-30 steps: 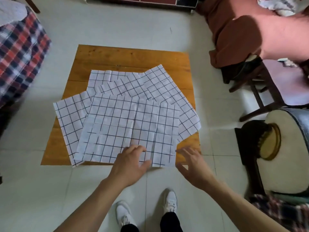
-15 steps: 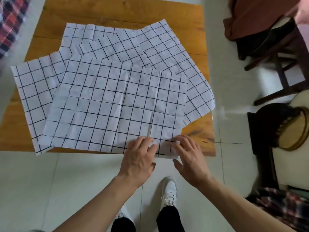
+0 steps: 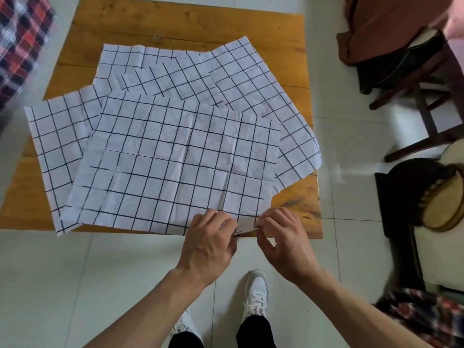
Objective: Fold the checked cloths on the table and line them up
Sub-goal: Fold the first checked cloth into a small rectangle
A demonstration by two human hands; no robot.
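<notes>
Both hands are pinching the near right corner of the top checked cloth [image 3: 180, 162]: left hand [image 3: 209, 243] and right hand [image 3: 282, 238] close together, probably peeling that layer off the fanned pile on the wooden surface [image 3: 283, 49]. Half a second ago they lay flat there; now the corner's lifted.

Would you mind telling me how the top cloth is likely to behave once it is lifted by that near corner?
Probably floppy: the top cloth lies flat with creases, so it should drape. Likely light, since the left hand and right hand raise its corner by a pinch. It may drag the cloths beneath, which it overlaps.
</notes>
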